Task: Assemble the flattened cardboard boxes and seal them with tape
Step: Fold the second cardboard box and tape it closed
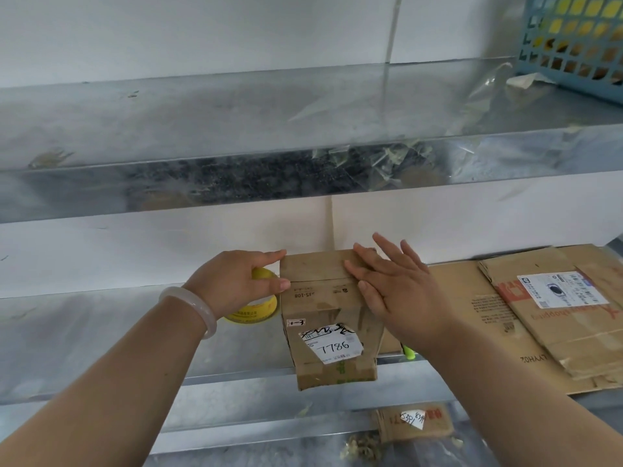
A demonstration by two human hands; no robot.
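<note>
Nearest you, on the lowest shelf (236,429), lie one flattened cardboard piece (416,423) with a torn white label and a small heap of pale scraps (360,449) just beside it.

On the middle shelf (101,332) stands one small cardboard box (328,318), overhanging the front edge, with a white label marked 7786 on the side facing you. Its top flaps are folded down, so what is in it cannot be seen.

Your right hand (394,288) lies flat on the top flaps, fingers straight and spread, holding nothing. Your left hand (232,281), with one pale bracelet (188,311) on the wrist, covers the one yellow tape roll (254,308) just left of the box. Its forefinger and thumb reach out to touch the box's left edge. The other fingers are hidden, so you cannot tell whether they clasp the roll.

A green object (409,352) shows under your right wrist. To the right lie two flattened boxes, a smaller labelled one (553,318) on top of a larger one (472,308).

Farthest, the top shelf (202,123) carries clear plastic scraps (485,85) and one blue basket (569,45) with yellow things inside, too blurred to name.
</note>
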